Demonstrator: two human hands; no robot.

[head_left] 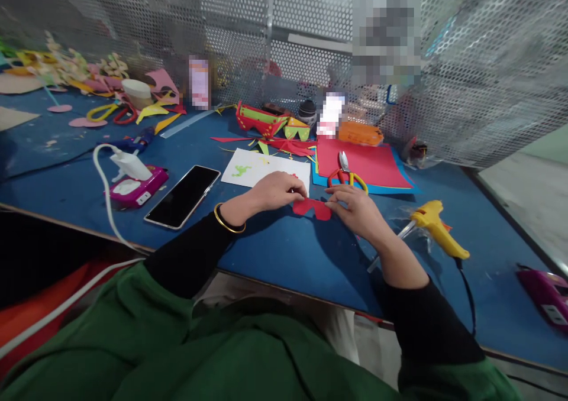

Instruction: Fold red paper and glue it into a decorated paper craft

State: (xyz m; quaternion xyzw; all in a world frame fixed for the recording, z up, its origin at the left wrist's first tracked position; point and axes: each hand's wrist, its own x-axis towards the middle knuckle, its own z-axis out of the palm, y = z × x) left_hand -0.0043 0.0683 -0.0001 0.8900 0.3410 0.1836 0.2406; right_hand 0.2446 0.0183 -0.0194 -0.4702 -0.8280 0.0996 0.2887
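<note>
A red paper cut-out shaped like a pair of glasses (312, 207) is stretched between my two hands, low over the blue table. My left hand (277, 191) pinches its left end, and my right hand (355, 209) grips its right end with thumb and fingers. Just behind my left hand lies a white sheet (248, 167) with green, yellow and red marks. Scissors with red and yellow handles (344, 167) rest on a stack of red sheets (377, 167), right behind my right hand.
A yellow glue gun (437, 226) lies to the right. On the left are a black-screened phone (184, 197) and a purple power socket (138, 187) with a white cable. Finished-looking paper glasses (260, 120) and red scraps (290, 146) sit behind, before a perforated metal screen (235, 16).
</note>
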